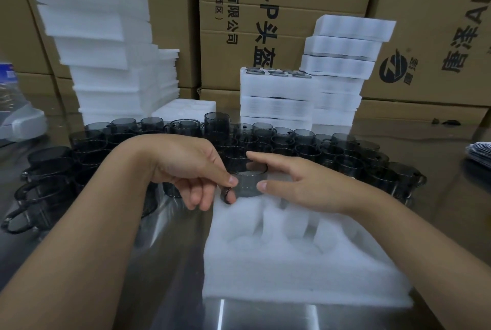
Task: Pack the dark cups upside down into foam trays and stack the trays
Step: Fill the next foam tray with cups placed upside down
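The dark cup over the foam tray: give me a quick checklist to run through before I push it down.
1. Hold: left hand pinches the handle of the dark cup, and right hand has thumb and forefinger on its wall: ok.
2. Cup upside down: cannot tell, the wall is see-through.
3. Position: at the far left corner of the foam tray: ok.
4. Lined up with a pocket: cannot tell, the cup and fingers hide it.
5. Free pockets: empty ones show nearer you: ok.
6. Supply: loose cups stand behind the tray: ok.
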Action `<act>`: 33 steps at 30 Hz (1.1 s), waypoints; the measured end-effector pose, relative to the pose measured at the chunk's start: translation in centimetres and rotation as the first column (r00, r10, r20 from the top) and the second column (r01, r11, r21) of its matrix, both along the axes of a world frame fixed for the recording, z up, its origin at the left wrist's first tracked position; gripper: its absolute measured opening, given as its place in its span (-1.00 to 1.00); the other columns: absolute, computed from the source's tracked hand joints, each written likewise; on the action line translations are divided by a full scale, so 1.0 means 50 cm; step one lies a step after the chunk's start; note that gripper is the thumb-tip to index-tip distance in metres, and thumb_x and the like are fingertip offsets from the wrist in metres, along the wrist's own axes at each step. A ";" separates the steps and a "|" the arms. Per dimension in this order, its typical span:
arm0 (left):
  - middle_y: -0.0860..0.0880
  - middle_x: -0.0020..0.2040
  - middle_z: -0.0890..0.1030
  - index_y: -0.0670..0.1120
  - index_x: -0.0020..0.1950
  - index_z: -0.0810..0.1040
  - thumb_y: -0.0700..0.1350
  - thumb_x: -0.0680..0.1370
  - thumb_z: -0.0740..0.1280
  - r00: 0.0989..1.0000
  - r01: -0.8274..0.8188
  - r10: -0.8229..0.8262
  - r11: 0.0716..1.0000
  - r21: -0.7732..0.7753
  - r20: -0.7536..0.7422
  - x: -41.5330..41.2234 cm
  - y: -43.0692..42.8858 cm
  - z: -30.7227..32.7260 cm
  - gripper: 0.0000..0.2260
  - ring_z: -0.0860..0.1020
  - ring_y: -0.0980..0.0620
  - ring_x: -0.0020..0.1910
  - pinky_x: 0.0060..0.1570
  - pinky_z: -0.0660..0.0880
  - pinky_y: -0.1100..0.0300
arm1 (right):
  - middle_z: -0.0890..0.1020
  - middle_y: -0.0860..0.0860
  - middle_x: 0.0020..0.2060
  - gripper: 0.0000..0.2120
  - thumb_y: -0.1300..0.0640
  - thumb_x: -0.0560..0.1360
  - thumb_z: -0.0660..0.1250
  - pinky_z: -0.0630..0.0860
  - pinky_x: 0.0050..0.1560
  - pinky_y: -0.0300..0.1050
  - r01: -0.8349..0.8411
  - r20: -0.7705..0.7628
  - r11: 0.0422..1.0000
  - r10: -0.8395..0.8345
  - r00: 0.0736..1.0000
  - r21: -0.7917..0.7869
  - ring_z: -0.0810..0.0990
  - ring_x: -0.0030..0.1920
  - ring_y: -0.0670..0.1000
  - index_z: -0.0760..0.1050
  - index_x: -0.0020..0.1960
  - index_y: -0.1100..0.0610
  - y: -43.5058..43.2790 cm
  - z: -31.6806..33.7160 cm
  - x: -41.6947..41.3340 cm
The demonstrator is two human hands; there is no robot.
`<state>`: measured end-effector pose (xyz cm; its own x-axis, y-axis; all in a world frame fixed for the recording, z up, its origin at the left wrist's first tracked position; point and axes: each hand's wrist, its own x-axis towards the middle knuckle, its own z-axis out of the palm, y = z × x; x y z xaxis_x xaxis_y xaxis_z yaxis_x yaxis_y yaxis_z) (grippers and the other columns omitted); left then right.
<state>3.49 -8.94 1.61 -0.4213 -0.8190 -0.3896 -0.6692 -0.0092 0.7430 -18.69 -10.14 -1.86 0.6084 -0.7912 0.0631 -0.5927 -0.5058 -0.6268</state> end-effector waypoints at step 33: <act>0.12 -0.18 0.54 0.06 -0.17 0.50 0.07 0.45 0.44 0.815 -0.515 0.495 0.382 -0.767 -0.300 -0.001 -0.053 -0.026 -0.84 0.47 0.10 -0.26 -0.24 0.36 0.19 | 0.37 -0.46 0.14 -0.56 -0.17 0.50 0.30 0.32 -0.02 -0.51 0.016 -0.122 0.993 -0.031 0.992 -0.117 0.43 -0.15 -0.55 0.44 0.36 -0.13 -0.011 -0.007 0.000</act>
<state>3.45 -11.58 0.32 0.1816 -0.8258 0.5339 -0.7380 0.2444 0.6289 -18.69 -10.71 -2.22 0.5986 -0.7970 0.0809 -0.6743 -0.5558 -0.4862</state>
